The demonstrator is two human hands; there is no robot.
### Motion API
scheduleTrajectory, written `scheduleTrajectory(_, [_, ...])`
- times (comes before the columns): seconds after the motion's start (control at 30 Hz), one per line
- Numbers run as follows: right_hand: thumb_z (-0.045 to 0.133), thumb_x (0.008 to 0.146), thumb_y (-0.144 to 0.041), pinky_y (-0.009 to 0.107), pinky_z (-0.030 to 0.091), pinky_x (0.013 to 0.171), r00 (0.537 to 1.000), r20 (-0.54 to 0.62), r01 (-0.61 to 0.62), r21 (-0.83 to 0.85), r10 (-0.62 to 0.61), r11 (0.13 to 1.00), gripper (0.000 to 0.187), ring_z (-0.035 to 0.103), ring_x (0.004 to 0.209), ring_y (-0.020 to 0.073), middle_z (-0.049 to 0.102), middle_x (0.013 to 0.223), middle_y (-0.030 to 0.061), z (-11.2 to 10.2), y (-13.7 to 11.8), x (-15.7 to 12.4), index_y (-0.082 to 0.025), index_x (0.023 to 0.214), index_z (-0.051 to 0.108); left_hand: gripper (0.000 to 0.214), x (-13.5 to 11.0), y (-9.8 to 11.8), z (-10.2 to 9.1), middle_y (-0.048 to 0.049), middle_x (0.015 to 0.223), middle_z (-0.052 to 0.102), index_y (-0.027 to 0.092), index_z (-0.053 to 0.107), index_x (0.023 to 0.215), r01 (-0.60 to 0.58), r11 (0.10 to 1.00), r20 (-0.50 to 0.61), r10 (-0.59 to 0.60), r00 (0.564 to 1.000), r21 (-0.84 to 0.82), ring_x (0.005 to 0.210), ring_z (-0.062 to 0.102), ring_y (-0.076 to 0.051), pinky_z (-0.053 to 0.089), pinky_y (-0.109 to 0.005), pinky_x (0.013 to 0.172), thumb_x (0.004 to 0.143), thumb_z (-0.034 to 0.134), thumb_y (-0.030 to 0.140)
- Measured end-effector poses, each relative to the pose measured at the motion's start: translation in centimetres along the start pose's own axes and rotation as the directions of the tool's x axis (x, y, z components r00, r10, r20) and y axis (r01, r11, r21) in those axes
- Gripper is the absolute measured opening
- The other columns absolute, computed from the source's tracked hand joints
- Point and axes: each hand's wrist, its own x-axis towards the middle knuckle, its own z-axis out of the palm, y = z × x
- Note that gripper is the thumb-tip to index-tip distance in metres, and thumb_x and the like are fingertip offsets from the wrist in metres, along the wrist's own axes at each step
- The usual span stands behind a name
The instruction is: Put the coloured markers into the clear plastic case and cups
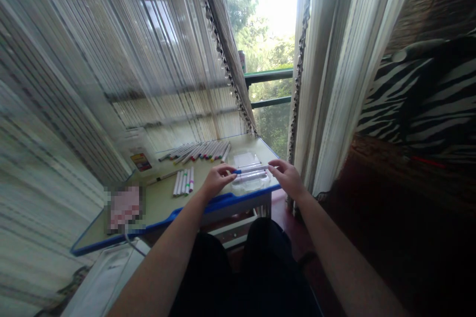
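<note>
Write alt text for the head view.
Left hand and right hand hold a blue-capped marker by its ends over a clear plastic case on a small blue-edged desk. A long marker row and a smaller marker group lie to its left, near sheer curtains.

Daylight floods through the window (271, 4) at twelve o'clock, blown out white. Curtains (92, 59) at ten o'clock smear with blur and bend. Four o'clock lies in deep shadow; the marker (251, 170) is crisp.

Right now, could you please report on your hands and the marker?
Left hand and right hand shut on blue-capped marker, one each end. Held over clear case. Loose markers lie apart.
</note>
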Motion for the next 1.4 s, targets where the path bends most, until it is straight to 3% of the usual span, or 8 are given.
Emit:
scheduleTrajectory(0.13, [0.061,0.072,-0.043,0.028,0.046,0.058,0.999,0.032,0.005,0.029,-0.006,1.0,0.029,0.057,0.061,0.0144,0.067,0.077,0.0033,0.2,1.8,0.5,-0.018,0.084,0.066,0.025,-0.5,-0.6,0.8,-0.0002,0.064,0.057,0.013,0.069,0.083,0.008,0.998,-0.052,-0.005,0.999,0.059,0.055,0.04,-0.008,0.032,-0.02,0.049,0.067,0.067,0.032])
scheduleTrajectory(0.3, [0.06,0.072,-0.044,0.026,0.043,0.055,0.994,0.105,0.006,-0.009,-0.005,1.0,0.028,0.055,0.061,0.0143,0.066,0.072,0.0016,0.0,2.2,0.8,-0.019,0.081,0.067,0.024,-1.2,-0.8,1.4,0.0014,0.065,0.055,0.015,0.069,0.088,0.004,0.986,-0.077,0.008,0.997,0.166,0.054,0.037,-0.008,0.032,-0.02,0.051,0.068,0.064,0.026])
scheduleTrajectory(0.67, [0.059,0.071,-0.043,0.027,0.039,0.055,0.99,0.139,-0.003,-0.161,0.025,0.987,0.028,0.051,0.054,0.0135,0.06,0.06,-0.0005,-0.5,2.6,0.9,-0.018,0.08,0.069,0.019,-1.1,-1.3,1.9,-0.0014,0.076,0.058,0.015,0.069,0.087,-0.048,0.964,-0.037,0.059,0.998,0.263,0.058,0.042,-0.008,0.036,-0.021,0.057,0.072,0.063,0.024])
scheduleTrajectory(0.93, [0.059,0.071,-0.042,0.027,0.04,0.056,0.991,0.132,0.028,-0.244,0.004,0.969,0.028,0.052,0.054,0.0138,0.063,0.064,0.0014,-0.4,2.8,0.7,-0.017,0.08,0.071,0.017,-1.1,-1.5,2.1,-0.0015,0.077,0.058,0.014,0.07,0.083,-0.088,0.95,-0.031,0.102,0.994,0.3,0.057,0.041,-0.008,0.037,-0.021,0.058,0.07,0.065,0.022])
scheduleTrajectory(1.4, [0.055,0.077,-0.042,0.029,0.046,0.069,0.982,0.165,0.134,-0.301,-0.087,0.944,0.029,0.06,0.071,0.0172,0.068,0.083,0.0063,-0.2,3.3,0.7,-0.018,0.076,0.072,0.018,-1.3,-1.6,1.8,-0.0011,0.079,0.061,0.016,0.071,0.084,-0.053,0.955,-0.02,0.061,0.998,0.292,0.058,0.043,-0.008,0.038,-0.02,0.057,0.069,0.064,0.024])
